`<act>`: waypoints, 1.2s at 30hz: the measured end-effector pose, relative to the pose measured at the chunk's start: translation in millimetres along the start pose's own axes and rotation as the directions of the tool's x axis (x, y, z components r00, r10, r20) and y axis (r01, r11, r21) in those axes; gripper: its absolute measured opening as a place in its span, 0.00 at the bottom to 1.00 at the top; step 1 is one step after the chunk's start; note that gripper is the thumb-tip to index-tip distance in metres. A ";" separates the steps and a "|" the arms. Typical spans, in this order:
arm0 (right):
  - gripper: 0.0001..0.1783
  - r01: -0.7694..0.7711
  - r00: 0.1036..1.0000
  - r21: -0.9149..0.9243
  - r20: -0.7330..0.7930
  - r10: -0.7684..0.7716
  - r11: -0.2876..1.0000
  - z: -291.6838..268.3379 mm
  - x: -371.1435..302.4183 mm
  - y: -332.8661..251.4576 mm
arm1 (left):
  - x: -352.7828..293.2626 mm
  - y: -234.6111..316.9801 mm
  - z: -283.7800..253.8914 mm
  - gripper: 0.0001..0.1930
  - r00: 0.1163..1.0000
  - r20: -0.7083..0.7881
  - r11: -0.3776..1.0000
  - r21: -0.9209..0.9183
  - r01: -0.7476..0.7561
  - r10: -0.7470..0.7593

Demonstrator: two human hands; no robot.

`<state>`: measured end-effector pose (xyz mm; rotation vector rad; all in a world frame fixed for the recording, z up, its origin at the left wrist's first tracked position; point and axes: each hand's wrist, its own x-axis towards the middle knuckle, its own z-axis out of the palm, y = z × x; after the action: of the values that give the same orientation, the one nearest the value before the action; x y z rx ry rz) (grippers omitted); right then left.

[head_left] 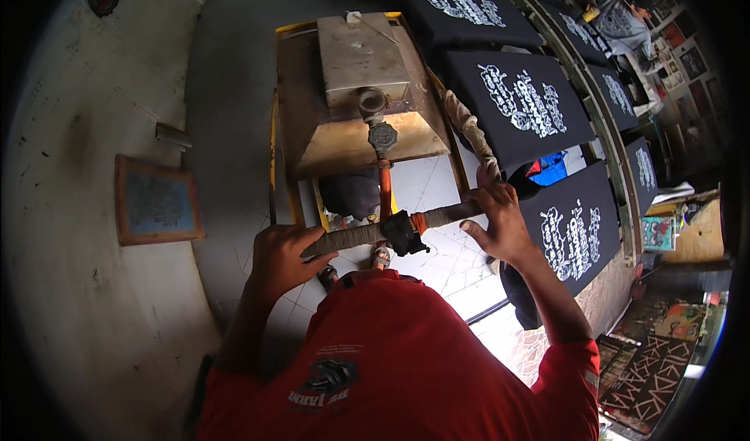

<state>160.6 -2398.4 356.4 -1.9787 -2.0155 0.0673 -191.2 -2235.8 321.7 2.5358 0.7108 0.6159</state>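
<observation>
Across in front of me runs a tape-wrapped handlebar (355, 236). My left hand (283, 260) is on its left end, thumb lying along it. Over the right end my right hand (500, 221) curls its fingers, with the thumb held apart. A black clamp-like piece (402, 234) and an orange tie (419, 222) sit mid-bar. From there an orange pipe (385, 187) leads up to a grey round fitting (382, 137) on a metal hood (328, 148). A metal box (363, 58) tops the hood, within a yellow frame (273, 144).
Black shirts with white prints (519, 109) lie in rows on the right, along a long rail (598, 117). A framed screen (160, 200) leans at the left wall. Another person (621, 27) stands far right. A wrapped hose (473, 136) hangs beside the hood.
</observation>
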 end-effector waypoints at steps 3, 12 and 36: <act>0.31 0.002 0.998 0.030 0.059 -0.004 1.000 -30.5 47.9 -21.2 | 0.7 -3.5 6.6 0.20 0.998 -0.054 0.999 -0.026 -0.023 0.022; 0.30 0.391 0.884 -0.118 0.324 -0.337 0.913 -7.1 169.7 -58.4 | -9.4 2.2 8.2 0.15 0.996 -0.089 0.994 -0.112 0.006 -0.016; 0.24 0.343 0.866 -0.208 0.448 -0.223 0.916 0.0 167.2 -121.5 | -66.8 2.9 1.1 0.16 0.999 0.018 0.994 -0.105 0.039 -0.038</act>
<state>44.2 -2239.4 418.6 -1.9181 -2.7165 0.1549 -240.9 -2276.2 302.5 2.4218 0.7010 0.6034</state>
